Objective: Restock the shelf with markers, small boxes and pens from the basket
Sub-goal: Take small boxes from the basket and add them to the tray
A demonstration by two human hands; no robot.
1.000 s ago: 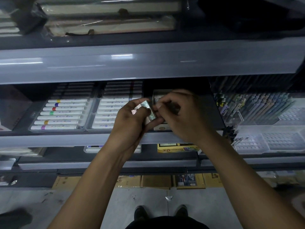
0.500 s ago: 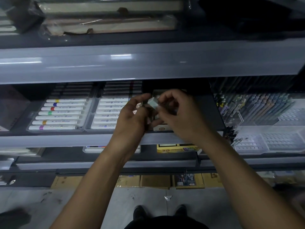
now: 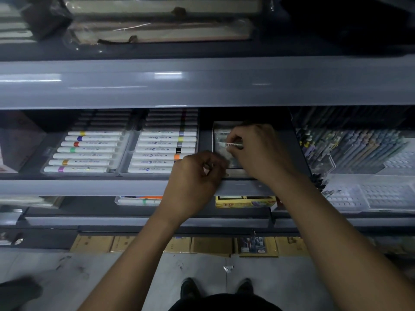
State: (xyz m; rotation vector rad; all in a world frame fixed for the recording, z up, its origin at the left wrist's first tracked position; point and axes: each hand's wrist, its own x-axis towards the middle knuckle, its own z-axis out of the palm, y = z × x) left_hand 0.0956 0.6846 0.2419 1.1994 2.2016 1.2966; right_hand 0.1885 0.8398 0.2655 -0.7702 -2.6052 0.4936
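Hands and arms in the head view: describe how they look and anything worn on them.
Both the left hand and the right hand are bare, with no gloves. No rings, watch or bracelet show in this dim light. Both forearms are bare as far as the picture's lower edge; no sleeve is in view.

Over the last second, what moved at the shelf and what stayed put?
The hands have parted. The right hand carried the small packet back over the open box, pinching it at its barcoded edge. The left hand dropped to the shelf's front edge, fingers curled; whether it holds anything is unclear. The marker trays stayed put.
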